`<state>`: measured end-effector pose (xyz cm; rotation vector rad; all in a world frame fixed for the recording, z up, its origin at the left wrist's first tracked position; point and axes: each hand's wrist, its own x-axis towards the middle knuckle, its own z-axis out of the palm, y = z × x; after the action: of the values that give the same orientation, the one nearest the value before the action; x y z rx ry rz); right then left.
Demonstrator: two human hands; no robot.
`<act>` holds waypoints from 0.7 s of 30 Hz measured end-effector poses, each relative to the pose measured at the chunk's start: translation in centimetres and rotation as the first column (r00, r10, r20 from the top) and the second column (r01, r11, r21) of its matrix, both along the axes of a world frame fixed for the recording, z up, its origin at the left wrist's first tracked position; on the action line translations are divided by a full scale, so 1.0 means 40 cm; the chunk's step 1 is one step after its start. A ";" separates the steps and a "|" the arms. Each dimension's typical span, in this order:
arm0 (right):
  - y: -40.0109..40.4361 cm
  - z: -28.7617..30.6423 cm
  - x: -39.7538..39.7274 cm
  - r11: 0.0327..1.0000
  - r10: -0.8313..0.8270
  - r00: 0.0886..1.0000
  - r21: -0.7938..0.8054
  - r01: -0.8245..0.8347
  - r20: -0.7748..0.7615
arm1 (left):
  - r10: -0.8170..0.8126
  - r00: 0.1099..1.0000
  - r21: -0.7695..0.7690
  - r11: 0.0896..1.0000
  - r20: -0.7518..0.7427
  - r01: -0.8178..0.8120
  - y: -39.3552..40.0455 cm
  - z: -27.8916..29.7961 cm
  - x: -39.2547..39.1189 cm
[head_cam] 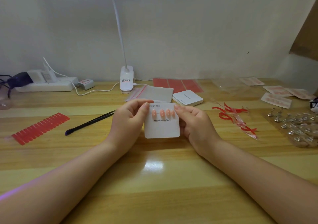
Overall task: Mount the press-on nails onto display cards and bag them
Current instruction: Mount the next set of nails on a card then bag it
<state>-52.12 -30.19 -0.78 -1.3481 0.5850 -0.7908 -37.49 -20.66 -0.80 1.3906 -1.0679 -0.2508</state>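
Observation:
A white display card (161, 129) printed "Handmade Nail" is held above the middle of the wooden table. Several pink press-on nails (162, 113) sit in a row across its upper part. My left hand (128, 120) grips the card's left edge, thumb near the top corner. My right hand (194, 122) holds the right edge, a fingertip touching the rightmost nail. Behind the card lie clear zip bags with red strips (151, 93) and a stack of blank cards (187, 97).
A red adhesive-tab strip (40, 129) and black tweezers (89, 122) lie at left. A clip lamp (126, 79), a power strip (46, 84) and red sheets (177, 84) stand at the back. Peeled red backing scraps (235, 118), metal nail stands (296, 125) and bagged sets (277, 94) lie at right.

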 end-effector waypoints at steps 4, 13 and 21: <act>-0.001 -0.006 0.004 0.994 -0.069 0.995 -0.090 0.062 -0.075 | -0.009 1.000 -0.003 1.000 0.020 0.009 0.003 0.001 -0.003; 0.014 -0.016 0.001 0.864 -0.178 0.959 -0.501 0.045 -0.221 | 0.154 0.931 0.275 0.928 0.332 -0.251 0.003 0.000 -0.001; 0.006 -0.014 -0.007 0.578 -0.496 0.742 -0.809 -0.105 -0.450 | 0.141 0.742 0.258 0.881 0.656 -0.395 0.004 -0.009 -0.011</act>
<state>-52.39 -29.95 -1.33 -2.5118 1.0197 -0.8043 -37.92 -20.49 -1.18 2.0535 -1.3732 0.2665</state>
